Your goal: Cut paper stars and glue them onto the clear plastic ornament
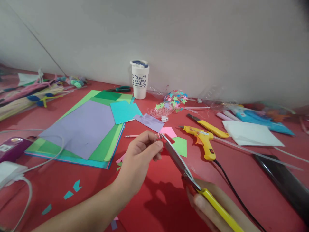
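My right hand [205,199] grips a pair of scissors [178,159] with yellow and red handles, blades pointing up and away to the left. Pinched between the thumb and fingers of my left hand [142,154] is a small piece of red paper [170,139], which lies right by the blade tips; the fingers hide part of it. Whether the blades touch the paper I cannot tell. Under both hands spreads a large red sheet [154,206]. Just beyond lie a pink paper piece [169,131], a green paper piece [180,146] and a pencil [131,136].
Coloured paper sheets [82,125] are stacked at left, near small blue scraps [77,186]. A white cup [140,79] stands by the wall. Paper stars [175,100] lie at the back. To the right are a yellow glue gun [201,140], a cutter knife [212,127] and a phone [282,177].
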A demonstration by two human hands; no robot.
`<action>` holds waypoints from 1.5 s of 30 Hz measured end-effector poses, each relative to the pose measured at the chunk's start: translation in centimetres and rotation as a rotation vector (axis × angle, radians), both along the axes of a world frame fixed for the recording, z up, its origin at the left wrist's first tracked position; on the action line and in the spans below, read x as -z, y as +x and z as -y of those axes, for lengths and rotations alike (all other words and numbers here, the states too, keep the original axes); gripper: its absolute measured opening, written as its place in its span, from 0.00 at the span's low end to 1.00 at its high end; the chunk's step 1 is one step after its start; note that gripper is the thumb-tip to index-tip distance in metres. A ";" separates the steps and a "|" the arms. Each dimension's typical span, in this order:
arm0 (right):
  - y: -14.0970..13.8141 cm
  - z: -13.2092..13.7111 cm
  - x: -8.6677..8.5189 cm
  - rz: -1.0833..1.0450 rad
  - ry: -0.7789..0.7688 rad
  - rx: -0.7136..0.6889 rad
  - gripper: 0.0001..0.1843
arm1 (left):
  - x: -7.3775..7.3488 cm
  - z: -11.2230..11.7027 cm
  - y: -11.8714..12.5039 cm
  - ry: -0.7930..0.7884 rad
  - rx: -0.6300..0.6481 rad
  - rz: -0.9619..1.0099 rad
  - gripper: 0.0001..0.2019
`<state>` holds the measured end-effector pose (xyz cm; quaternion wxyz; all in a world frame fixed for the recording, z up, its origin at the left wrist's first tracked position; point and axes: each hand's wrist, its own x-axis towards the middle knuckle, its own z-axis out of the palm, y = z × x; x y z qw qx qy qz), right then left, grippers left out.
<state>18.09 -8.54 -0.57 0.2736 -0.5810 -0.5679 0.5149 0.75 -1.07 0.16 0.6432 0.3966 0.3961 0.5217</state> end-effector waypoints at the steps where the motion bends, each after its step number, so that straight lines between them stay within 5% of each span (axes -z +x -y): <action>1: 0.0 0.0 0.1 -0.002 0.001 -0.003 0.31 | 0.0 0.1 0.1 -0.005 -0.004 0.006 0.06; 14: 0.0 -0.8 0.3 -0.010 -0.017 -0.078 0.30 | 0.4 0.4 0.5 -0.056 -0.012 0.102 0.07; 45: -0.1 0.0 0.3 0.047 0.069 0.020 0.31 | 0.3 0.5 0.5 -0.080 0.005 0.167 0.07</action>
